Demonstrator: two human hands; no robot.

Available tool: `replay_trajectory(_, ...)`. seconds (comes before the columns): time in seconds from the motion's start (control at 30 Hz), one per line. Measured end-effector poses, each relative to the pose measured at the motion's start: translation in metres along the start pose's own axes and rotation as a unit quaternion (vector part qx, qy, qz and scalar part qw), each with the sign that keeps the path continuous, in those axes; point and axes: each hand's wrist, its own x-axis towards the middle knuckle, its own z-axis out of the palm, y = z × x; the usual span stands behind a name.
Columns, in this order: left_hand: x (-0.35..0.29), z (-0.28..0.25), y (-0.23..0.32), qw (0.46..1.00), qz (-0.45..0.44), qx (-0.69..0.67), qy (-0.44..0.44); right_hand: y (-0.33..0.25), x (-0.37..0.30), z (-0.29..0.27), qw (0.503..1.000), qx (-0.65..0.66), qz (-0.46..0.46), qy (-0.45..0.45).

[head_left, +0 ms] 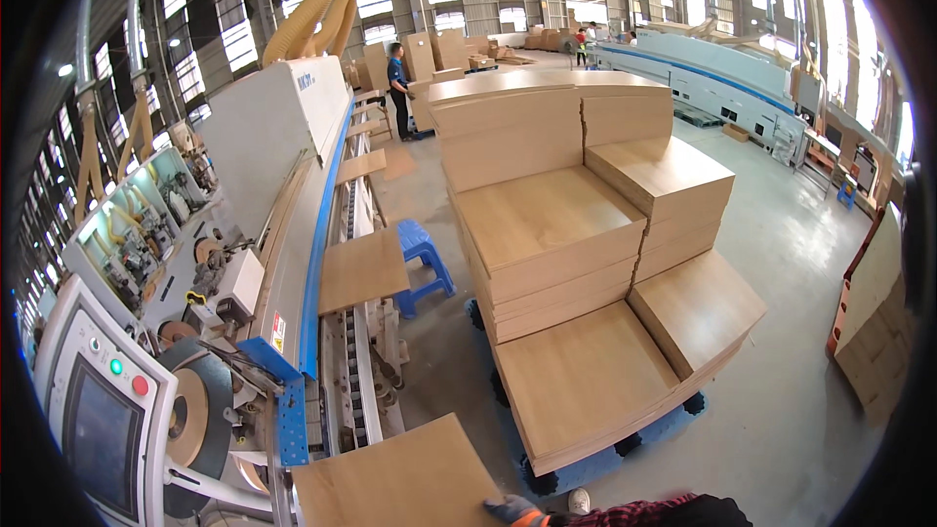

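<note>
At the lower edge my right hand [511, 508], in a grey glove with an orange cuff, grips the right edge of a light wood-look panel [400, 476]. The near part of that panel is cut off by the picture's lower rim. Its far left side lies by the front end of a long edge-banding machine [317, 220]. Further along the machine another panel [363, 269] rests on its conveyor, sticking out above a blue plastic stool [424, 259]. My left hand is out of view.
Right of me, stepped stacks of panels [586, 381] stand on a blue pallet [669, 420]. A control screen [102, 429] with buttons juts in at lower left. A co-worker [398, 88] stands further down the machine. More boards [878, 332] lean at far right.
</note>
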Motion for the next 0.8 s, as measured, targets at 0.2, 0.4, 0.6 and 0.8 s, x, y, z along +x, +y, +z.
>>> replay_trajectory(0.2,0.034,0.03,-0.015,0.995,0.034,0.059,0.072,0.033,0.034,0.05,0.98,-0.17,-0.041,0.096)
replay_trajectory(0.4,0.092,0.05,-0.006,0.997,0.043,0.068,0.019,-0.021,0.083,0.059,0.884,-0.415,0.016,0.215)
replay_trajectory(0.6,0.135,0.061,0.006,0.996,0.063,0.039,0.059,-0.068,0.118,0.08,0.862,-0.451,0.035,0.229)
replay_trajectory(0.8,0.165,0.081,0.008,0.982,0.093,0.046,0.16,-0.069,0.14,0.072,0.9,-0.402,-0.065,0.156)
